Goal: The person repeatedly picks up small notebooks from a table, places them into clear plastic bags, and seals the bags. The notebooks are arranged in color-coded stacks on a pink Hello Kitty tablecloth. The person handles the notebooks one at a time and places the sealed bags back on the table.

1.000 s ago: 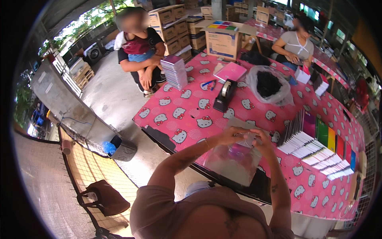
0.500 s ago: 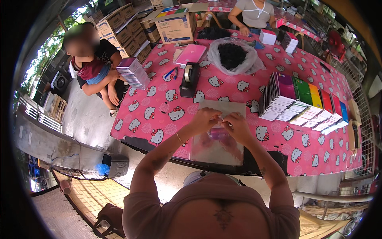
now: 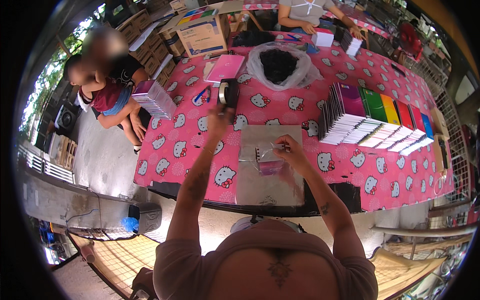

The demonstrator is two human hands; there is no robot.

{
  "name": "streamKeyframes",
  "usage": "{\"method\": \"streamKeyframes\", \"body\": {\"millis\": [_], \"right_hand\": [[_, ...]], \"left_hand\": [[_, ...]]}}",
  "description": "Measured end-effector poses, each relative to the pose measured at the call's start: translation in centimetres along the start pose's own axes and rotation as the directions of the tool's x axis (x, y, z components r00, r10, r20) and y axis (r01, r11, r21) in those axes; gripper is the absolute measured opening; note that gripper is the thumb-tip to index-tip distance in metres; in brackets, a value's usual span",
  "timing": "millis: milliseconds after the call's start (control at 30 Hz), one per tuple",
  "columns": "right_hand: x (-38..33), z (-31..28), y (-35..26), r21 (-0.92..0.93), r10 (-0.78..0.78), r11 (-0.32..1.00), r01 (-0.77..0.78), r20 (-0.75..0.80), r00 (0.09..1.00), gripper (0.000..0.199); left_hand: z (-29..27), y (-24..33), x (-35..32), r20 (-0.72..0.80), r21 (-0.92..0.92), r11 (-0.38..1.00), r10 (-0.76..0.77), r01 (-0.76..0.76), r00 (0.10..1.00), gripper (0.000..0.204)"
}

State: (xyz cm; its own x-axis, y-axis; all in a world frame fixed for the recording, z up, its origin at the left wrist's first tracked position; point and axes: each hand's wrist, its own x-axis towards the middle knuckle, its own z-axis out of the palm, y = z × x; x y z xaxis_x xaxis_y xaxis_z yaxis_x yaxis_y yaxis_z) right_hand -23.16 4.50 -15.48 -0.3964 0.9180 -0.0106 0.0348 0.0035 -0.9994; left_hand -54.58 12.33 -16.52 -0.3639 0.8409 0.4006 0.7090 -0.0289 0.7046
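In front of me a greyish-beige sheet (image 3: 245,190) lies at the table's near edge. On it rests a small spiral notebook (image 3: 270,168), white and purple, in a clear plastic wrapper. My right hand (image 3: 291,154) is closed in a pinch at the wrapper's upper right, with a bit of clear plastic at the fingertips. Ahead and to the left, my left hand (image 3: 218,121) reaches the near end of a black tape dispenser (image 3: 230,100). Its fingers are blurred and partly hidden, so their grip is unclear.
Stacked notebooks (image 3: 360,117) in several colours stand at right; another stack (image 3: 154,99) is at the left edge. Beyond the dispenser are pens (image 3: 202,94), a pink notebook (image 3: 226,68) and a plastic bag (image 3: 280,67) of black material. A co-worker (image 3: 307,17) handles notebooks across the table.
My left hand has left my right hand and moved forward and left to the tape dispenser. My right hand stays over the wrapped notebook. The co-worker's hand has come down onto a notebook stack.
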Motion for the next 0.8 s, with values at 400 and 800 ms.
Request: {"method": "streamKeyframes", "body": {"millis": [400,800], "right_hand": [[0.1,0.8,-0.2,-0.011,0.031,0.999,-0.032,-0.053,0.998,0.031],[-0.2,0.8,0.0,0.048,0.006,0.999,-0.004,-0.033,0.999,0.04]], "left_hand": [[-0.1,-5.6,-1.1,0.254,-0.766,0.442,-0.459,0.466,0.852,0.017],[-3.1,14.8,-1.6,0.885,-0.338,0.871,0.423,-0.356,0.195,0.032]]}}
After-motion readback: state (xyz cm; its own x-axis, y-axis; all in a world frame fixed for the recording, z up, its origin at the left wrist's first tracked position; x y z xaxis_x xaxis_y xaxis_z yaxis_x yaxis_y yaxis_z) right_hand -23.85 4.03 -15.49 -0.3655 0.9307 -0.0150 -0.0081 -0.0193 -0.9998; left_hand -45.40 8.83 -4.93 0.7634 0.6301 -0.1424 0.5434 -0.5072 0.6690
